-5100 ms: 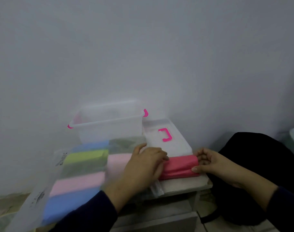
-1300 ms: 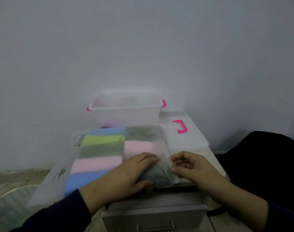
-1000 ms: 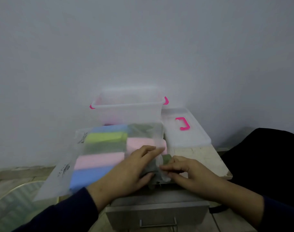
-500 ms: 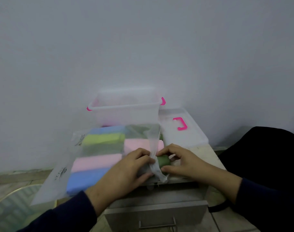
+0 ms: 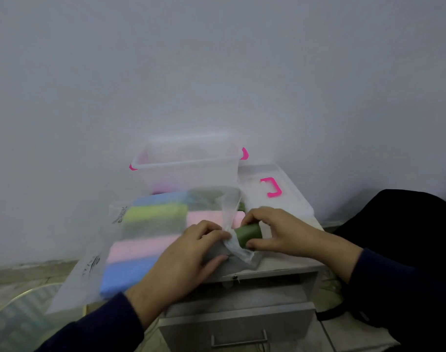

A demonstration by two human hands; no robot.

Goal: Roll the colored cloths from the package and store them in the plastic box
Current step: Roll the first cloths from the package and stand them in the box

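Dim, flat, cool grey light; source not visible. Whole frame soft, hazy, low contrast. Wall evenly lit, darkening toward corners. Faint soft shadow on wall right of plastic box. Package milky, print on it blurred. Dark mass at right without detail. Wide-angle bending at lower edges.
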